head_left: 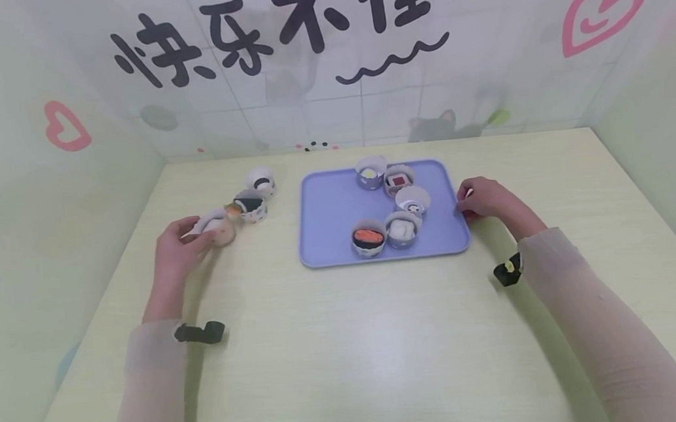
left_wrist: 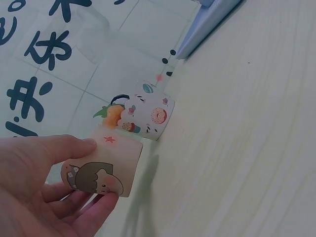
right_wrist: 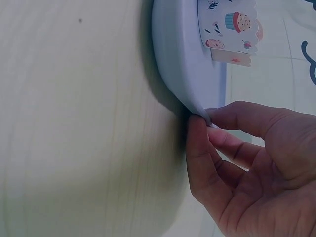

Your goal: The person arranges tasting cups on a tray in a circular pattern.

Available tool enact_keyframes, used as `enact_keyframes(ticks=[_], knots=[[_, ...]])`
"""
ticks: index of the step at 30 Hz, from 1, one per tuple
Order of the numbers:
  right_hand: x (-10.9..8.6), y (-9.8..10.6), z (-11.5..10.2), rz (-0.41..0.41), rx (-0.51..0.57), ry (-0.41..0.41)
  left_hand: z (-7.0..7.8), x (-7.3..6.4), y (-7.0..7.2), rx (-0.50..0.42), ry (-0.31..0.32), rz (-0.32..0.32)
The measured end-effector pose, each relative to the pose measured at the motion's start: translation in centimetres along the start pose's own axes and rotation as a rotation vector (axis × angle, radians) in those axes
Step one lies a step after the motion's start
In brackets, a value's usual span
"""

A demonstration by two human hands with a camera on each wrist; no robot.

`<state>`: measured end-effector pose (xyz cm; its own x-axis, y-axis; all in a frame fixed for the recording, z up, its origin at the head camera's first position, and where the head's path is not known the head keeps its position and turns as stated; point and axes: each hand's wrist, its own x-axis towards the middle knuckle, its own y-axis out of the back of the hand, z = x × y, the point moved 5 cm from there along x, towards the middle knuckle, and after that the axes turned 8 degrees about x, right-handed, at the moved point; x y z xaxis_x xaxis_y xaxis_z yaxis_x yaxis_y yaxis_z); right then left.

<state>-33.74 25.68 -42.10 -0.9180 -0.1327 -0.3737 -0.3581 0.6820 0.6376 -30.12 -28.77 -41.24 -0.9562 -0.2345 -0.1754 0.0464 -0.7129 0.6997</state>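
My left hand [head_left: 178, 248] grips a small printed paper cup [left_wrist: 106, 165] between thumb and fingers at the left of the table. In the left wrist view the cup is pale pink with a cartoon figure; a whitish filling shows in the head view. Just beyond it stands a white patterned cup [head_left: 251, 207] with dark and orange contents, and behind that another white cup [head_left: 261, 182]. On the other side, my right hand [head_left: 484, 199] pinches the right rim of a blue tray [head_left: 329, 218], thumb above and fingers below in the right wrist view.
Several paper cups sit on the tray's right half. One holds an orange-topped sushi piece [head_left: 368, 237], one a white piece [head_left: 401, 231], another a red-centred piece [head_left: 397, 181]. The pale table [head_left: 347, 341] meets a printed back wall [head_left: 331, 120] and side walls.
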Motion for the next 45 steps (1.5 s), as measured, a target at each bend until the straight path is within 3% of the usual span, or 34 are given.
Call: enact_keyframes(ticks=[9, 18, 37, 45], knots=[[-0.1, 0.0, -0.1, -0.001, 0.0, 0.001, 0.3, -0.7, 1.4, 0.006, -0.021, 0.031], [-0.2, 0.0, -0.2, 0.002, -0.008, 0.004, 1.2, -1.2, 1.7, -0.018, -0.059, 0.04], [-0.1, 0.0, -0.1, -0.001, -0.003, -0.001, 4.0, -2.1, 0.7, -0.035, -0.154, 0.025], [-0.1, 0.0, -0.1, 0.0, -0.014, 0.009, 5.2, -2.1, -0.5, -0.038, -0.163, -0.016]])
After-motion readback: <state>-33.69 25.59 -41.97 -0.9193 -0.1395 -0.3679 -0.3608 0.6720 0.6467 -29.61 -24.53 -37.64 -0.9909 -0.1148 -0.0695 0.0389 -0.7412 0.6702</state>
